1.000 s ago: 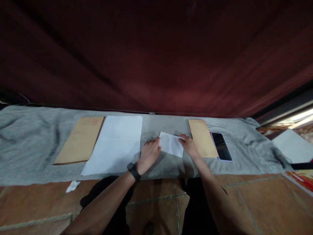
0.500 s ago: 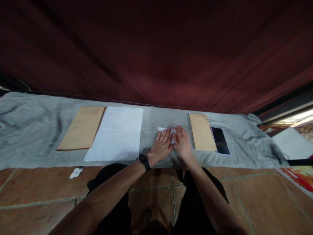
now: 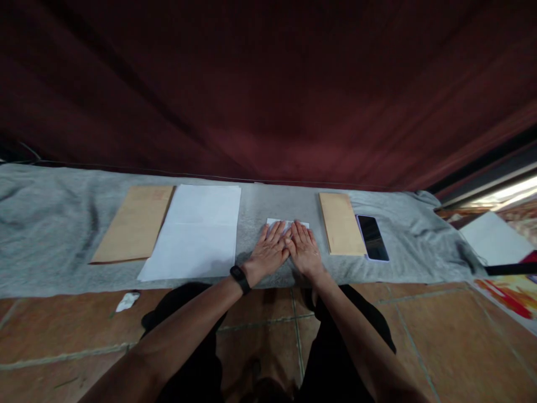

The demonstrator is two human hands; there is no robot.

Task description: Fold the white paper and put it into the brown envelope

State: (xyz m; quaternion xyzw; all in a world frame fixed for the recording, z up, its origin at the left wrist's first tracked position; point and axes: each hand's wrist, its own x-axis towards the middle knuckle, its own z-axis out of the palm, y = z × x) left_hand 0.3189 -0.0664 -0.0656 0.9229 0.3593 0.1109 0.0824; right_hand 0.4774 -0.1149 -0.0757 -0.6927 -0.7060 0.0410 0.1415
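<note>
A small folded sheet of white paper (image 3: 288,223) lies on the grey cloth, mostly covered by both hands; only its far edge and corners show. My left hand (image 3: 271,249) rests flat on its left part, fingers stretched out, with a dark band on the wrist. On the right part my right hand (image 3: 306,249) is laid flat too, palm down. The two thumbs meet near the paper's middle. Left of the hands is a stack of white paper sheets (image 3: 197,229), with a crease line across the top sheet.
Large brown envelopes (image 3: 134,224) lie at the far left, partly beside the white stack. Smaller brown envelopes (image 3: 342,224) and a phone (image 3: 373,238) lie to the right. The grey cloth (image 3: 403,235) covers the narrow surface before a dark red curtain (image 3: 268,112). A crumpled tissue (image 3: 127,301) is on the tiles.
My right hand has flattened and spread onto the paper from a curled pose. My left hand stays flat on it. The view has shifted slightly.
</note>
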